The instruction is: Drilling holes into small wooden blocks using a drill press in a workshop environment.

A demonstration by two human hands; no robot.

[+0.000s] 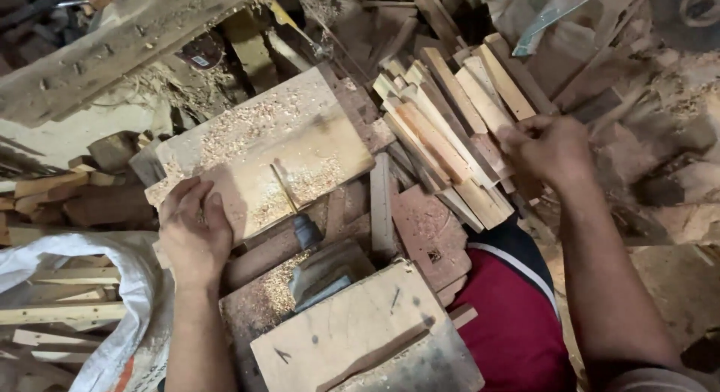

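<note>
Nearest to the head camera lies a pale wooden board (352,332) with a dark slot, low in the middle, and beside it on the right is the person's knee in red cloth (517,324).

Further up on the left, the left hand (193,231) rests flat on the near left corner of a larger board (262,148), which is covered with sawdust and has a thin cut in it. The fingers are stretched and pressed on the wood, so this grip closes around nothing. A small dark metal part (306,231) shows just under the near edge of this board.

On the right and further away, the right hand (551,148) reaches to a pile of wooden sticks (442,129), which lie side by side and slanted. Its fingers are curled on the far right sticks, but I cannot tell if they really hold one.

At the near left lies a white sack (112,287) with more sticks around it.
</note>
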